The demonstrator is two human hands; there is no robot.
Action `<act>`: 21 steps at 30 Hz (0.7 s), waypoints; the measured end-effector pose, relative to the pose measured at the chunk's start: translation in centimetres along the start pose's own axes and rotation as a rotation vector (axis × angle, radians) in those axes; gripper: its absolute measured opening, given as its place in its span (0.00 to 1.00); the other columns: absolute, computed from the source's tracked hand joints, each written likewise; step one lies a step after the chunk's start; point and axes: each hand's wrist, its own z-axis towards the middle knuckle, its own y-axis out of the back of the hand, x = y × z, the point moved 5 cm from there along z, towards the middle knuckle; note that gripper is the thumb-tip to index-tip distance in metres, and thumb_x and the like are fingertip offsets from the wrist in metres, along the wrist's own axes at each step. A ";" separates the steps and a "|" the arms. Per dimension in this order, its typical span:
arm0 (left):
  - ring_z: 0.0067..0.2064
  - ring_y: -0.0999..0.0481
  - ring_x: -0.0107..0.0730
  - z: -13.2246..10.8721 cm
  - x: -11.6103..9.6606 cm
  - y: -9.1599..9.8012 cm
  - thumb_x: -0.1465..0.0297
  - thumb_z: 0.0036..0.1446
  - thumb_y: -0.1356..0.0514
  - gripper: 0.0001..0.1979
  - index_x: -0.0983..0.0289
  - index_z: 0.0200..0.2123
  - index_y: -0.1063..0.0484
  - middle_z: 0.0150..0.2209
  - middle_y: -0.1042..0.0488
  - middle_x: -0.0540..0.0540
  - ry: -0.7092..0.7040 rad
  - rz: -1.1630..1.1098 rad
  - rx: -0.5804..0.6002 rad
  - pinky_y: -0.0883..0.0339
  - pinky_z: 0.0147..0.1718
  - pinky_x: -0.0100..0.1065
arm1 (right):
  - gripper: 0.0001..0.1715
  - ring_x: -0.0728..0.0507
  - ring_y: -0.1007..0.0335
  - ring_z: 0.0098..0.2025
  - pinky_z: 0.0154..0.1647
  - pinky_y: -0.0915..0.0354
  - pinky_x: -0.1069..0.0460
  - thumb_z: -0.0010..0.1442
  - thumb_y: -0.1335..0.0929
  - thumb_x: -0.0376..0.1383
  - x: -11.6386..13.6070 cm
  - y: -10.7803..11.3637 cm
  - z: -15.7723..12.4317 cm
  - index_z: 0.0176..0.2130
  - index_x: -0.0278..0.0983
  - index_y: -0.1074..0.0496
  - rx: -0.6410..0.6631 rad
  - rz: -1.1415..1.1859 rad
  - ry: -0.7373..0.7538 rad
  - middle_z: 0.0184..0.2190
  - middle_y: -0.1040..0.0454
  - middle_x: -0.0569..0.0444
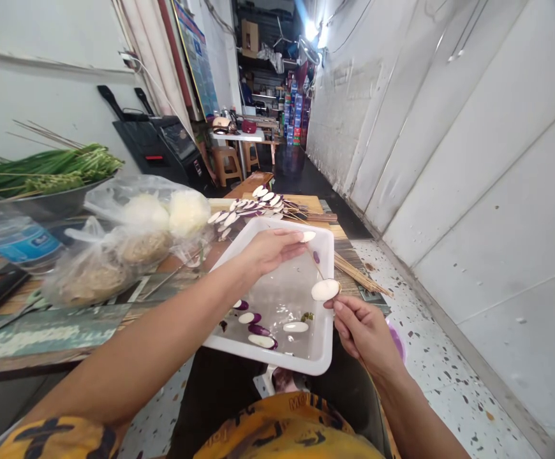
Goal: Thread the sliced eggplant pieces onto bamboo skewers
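A white plastic tray [323,360] rests on my lap with water and several purple-skinned eggplant slices [257,329] in it. My left hand [270,248] is closed over the tray, pinching a small eggplant slice [309,236] at its fingertips. My right hand [361,328] is closed on the lower end of a thin bamboo skewer [316,262] that carries a larger white eggplant slice [325,289]. The skewer slants up toward the slice in my left hand.
A pile of skewered eggplant slices [253,207] lies on the wooden table [29,322] beyond the tray. Loose bamboo skewers [358,273] lie at the table's right edge. Plastic bags of food [129,239], a bowl of green chives [43,172], a water bottle [14,236] stand left.
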 end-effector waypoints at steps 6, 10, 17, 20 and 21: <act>0.32 0.22 0.31 0.0 0.3 0.1 0.81 0.51 0.38 0.02 0.71 0.28 0.26 0.31 0.22 0.59 0.038 0.008 0.030 0.26 0.39 0.34 | 0.19 0.59 0.55 0.10 0.08 0.60 0.61 0.55 0.31 0.47 -0.2 0.0 0.3 0.35 0.33 0.29 0.001 0.017 -0.014 0.14 0.43 0.66; 0.32 0.22 0.31 -0.3 0.2 0.0 0.81 0.52 0.39 0.02 0.72 0.28 0.27 0.30 0.23 0.60 0.025 0.061 0.012 0.26 0.37 0.33 | 0.19 0.59 0.57 0.10 0.09 0.61 0.61 0.55 0.31 0.47 -0.3 0.2 0.3 0.36 0.33 0.29 -0.003 0.018 -0.014 0.14 0.44 0.66; 0.29 0.24 0.27 -0.6 0.0 -0.2 0.80 0.55 0.42 0.07 0.70 0.37 0.27 0.27 0.25 0.56 -0.017 0.134 0.034 0.29 0.31 0.31 | 0.19 0.59 0.56 0.10 0.09 0.60 0.60 0.55 0.31 0.47 -0.3 0.7 0.1 0.36 0.33 0.30 -0.016 0.003 -0.016 0.14 0.43 0.66; 0.31 0.22 0.32 -0.7 0.1 -0.6 0.78 0.53 0.39 0.10 0.69 0.41 0.28 0.27 0.25 0.56 -0.023 0.139 0.112 0.30 0.30 0.32 | 0.19 0.59 0.57 0.10 0.09 0.60 0.60 0.55 0.31 0.47 -0.5 0.8 0.0 0.36 0.33 0.30 -0.007 -0.002 -0.017 0.14 0.44 0.66; 0.31 0.23 0.31 -0.7 0.1 -0.7 0.78 0.52 0.38 0.12 0.69 0.42 0.28 0.27 0.25 0.55 -0.042 0.142 0.122 0.31 0.30 0.30 | 0.19 0.59 0.57 0.10 0.09 0.60 0.60 0.56 0.31 0.47 -0.5 0.7 0.0 0.36 0.33 0.30 -0.001 -0.005 -0.016 0.14 0.44 0.66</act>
